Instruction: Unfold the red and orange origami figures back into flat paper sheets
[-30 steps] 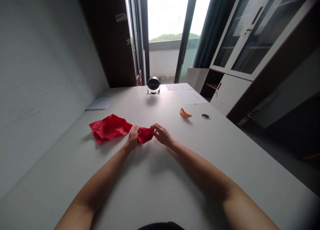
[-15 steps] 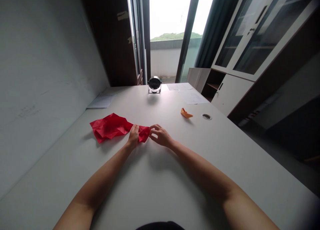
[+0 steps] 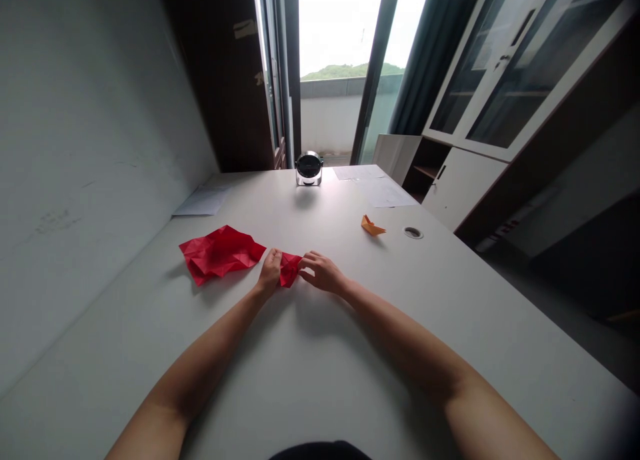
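Between my hands is a small folded piece of red paper [image 3: 289, 269], held just above the white table [image 3: 320, 367]. My left hand [image 3: 271, 270] grips its left side, thumb on top. At its right edge, my right hand [image 3: 320, 271] pinches the paper with bent fingertips. A larger creased sheet of red paper [image 3: 220, 253] lies crumpled to the left of my left hand, its right tip close to the fingers. Parts of the small piece are hidden by my fingers.
An orange paper boat [image 3: 373, 226] sits to the right, near a round cable hole [image 3: 413, 233]. A round dark device on a metal stand [image 3: 309, 169] is at the far edge. White sheets lie at the back left [image 3: 200, 201] and back right [image 3: 385, 194]. A wall [image 3: 100, 180] borders the left side.
My left hand has shifted slightly right along the small red paper, covering more of its left side. My right hand stays almost in place. The larger red sheet has not moved.
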The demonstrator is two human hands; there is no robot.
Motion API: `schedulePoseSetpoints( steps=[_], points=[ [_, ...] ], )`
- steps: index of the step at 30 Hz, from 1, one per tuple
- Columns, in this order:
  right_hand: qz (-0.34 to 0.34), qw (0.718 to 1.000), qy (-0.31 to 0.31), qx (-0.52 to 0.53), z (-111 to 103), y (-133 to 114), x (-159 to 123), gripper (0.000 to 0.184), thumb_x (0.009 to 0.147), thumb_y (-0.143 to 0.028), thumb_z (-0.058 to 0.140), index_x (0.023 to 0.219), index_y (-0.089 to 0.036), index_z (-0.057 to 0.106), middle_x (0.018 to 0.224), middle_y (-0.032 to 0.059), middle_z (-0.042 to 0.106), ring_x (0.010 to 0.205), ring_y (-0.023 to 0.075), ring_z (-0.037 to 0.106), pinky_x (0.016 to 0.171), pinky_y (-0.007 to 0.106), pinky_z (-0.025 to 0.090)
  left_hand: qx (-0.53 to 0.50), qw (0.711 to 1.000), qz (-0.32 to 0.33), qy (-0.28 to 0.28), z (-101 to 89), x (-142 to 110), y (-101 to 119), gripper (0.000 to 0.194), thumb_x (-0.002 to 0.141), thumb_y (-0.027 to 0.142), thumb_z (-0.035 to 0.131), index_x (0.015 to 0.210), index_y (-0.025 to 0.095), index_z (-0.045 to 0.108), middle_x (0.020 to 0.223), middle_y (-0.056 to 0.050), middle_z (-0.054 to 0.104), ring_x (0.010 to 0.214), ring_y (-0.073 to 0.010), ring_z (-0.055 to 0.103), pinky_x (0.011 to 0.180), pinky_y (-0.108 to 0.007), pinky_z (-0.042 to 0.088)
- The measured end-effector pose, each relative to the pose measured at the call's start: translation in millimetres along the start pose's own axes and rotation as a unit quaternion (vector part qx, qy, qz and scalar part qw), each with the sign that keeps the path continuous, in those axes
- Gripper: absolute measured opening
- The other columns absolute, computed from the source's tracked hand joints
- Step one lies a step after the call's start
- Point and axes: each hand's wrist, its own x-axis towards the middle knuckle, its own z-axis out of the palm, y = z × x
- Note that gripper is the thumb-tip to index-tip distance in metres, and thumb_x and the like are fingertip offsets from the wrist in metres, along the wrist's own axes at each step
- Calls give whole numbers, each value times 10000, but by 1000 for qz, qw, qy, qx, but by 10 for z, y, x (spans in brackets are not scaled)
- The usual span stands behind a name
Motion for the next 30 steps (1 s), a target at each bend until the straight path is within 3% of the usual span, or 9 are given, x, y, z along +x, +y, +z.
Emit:
schedulePoseSetpoints(
  steps=[8, 30],
  points=[
    [-10, 1000, -14, -6, 27, 30, -13, 126, 911, -172, 557, 967, -218, 660, 921, 57, 637, 886, 181, 551, 801, 289, 473, -13, 1000, -13, 10, 7, -24, 50, 375, 863, 533, 616, 827, 199, 448, 649, 30, 459, 520, -95, 414, 494, -233, 368],
    [28, 999, -17, -6, 56, 53, -19, 97, 876, -212, 646, 966, -230, 676, 874, 30, 652, 831, 159, 564, 747, 256, 450, 6, 1000, -16, -18, -14, 24, -34, 285, 883, 452, 579, 799, 194, 493, 635, 33, 500, 529, -104, 452, 519, -214, 387]
  ],
)
